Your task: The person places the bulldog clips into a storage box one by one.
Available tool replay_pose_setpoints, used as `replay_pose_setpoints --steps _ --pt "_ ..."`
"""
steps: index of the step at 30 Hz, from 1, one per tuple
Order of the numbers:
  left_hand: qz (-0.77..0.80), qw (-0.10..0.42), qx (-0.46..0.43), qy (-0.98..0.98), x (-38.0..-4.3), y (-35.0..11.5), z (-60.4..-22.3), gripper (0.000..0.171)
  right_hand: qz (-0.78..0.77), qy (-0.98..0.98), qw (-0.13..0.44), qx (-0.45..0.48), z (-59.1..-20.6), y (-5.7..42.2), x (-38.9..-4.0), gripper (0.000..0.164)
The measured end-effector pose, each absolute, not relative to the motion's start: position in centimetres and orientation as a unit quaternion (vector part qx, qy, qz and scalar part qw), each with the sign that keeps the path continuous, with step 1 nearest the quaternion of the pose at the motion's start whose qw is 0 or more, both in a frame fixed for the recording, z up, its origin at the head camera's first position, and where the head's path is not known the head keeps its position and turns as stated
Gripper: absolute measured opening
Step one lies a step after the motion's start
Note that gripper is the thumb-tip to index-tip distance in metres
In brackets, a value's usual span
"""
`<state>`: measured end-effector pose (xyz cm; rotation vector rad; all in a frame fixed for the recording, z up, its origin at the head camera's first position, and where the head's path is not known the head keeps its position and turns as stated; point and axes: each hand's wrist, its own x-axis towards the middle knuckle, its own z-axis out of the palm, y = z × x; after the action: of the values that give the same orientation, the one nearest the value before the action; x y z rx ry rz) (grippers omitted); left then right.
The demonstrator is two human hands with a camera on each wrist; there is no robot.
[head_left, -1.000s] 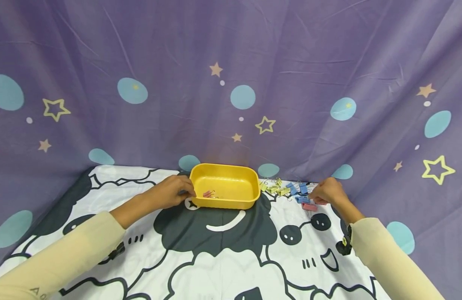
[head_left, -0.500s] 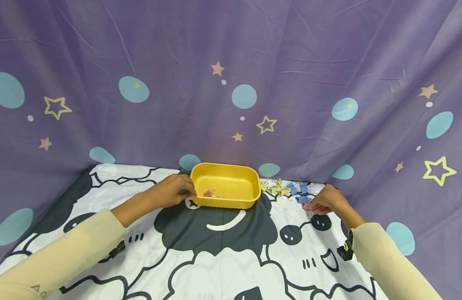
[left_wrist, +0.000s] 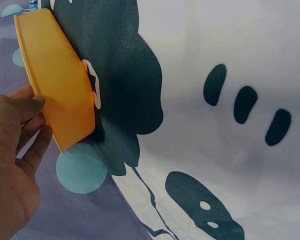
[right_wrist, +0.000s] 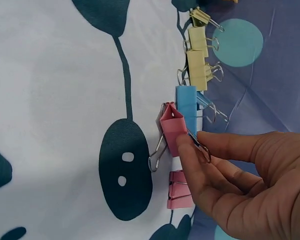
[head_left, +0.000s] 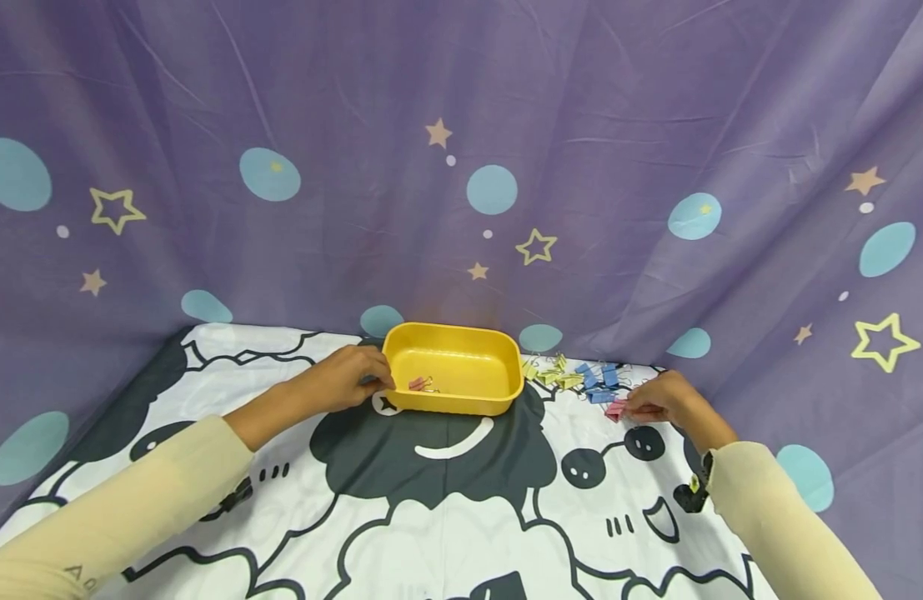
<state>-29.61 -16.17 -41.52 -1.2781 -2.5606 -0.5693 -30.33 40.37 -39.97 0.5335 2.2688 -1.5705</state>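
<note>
A yellow tray [head_left: 453,400] sits at the back of the cartoon-printed cloth, with a pink binder clip [head_left: 418,384] inside. My left hand [head_left: 348,379] holds the tray's left rim [left_wrist: 37,85], fingers curled against it. Right of the tray lies a row of yellow binder clips [head_left: 553,374] and blue binder clips [head_left: 598,377]. My right hand [head_left: 659,400] pinches the wire handle of a pink binder clip [right_wrist: 173,128], lifting it just off the cloth. Another pink clip [right_wrist: 180,189] lies beneath that hand.
A purple cloth with stars and blue ovals [head_left: 491,190] hangs right behind the tray and clips. The black and white printed cloth [head_left: 461,492] spreads toward me. Yellow clips [right_wrist: 197,57] and a blue clip [right_wrist: 186,102] lie beside the held one.
My right hand came down on the pink clip, pinched it and drew it slightly toward me. The left hand stayed on the tray rim.
</note>
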Motion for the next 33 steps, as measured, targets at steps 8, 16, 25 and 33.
replay_pose_setpoints --steps 8,16,25,33 --pt "-0.196 0.112 -0.436 -0.871 -29.7 -16.2 -41.5 0.019 -0.608 0.742 0.213 0.183 -39.7 41.4 -30.3 0.011" --pt "-0.196 0.111 -0.435 -0.872 -29.7 -16.2 -41.7 0.019 -0.614 0.731 0.262 0.141 -39.1 42.4 -30.4 0.017" --pt "-0.196 0.113 -0.437 -0.871 -29.6 -16.1 -41.6 0.020 -0.626 0.719 0.287 0.094 -37.9 43.1 -30.4 0.030" --pt "-0.195 0.115 -0.436 -0.871 -29.6 -16.1 -41.6 0.020 -0.616 0.721 0.307 0.083 -37.2 43.1 -31.1 0.044"
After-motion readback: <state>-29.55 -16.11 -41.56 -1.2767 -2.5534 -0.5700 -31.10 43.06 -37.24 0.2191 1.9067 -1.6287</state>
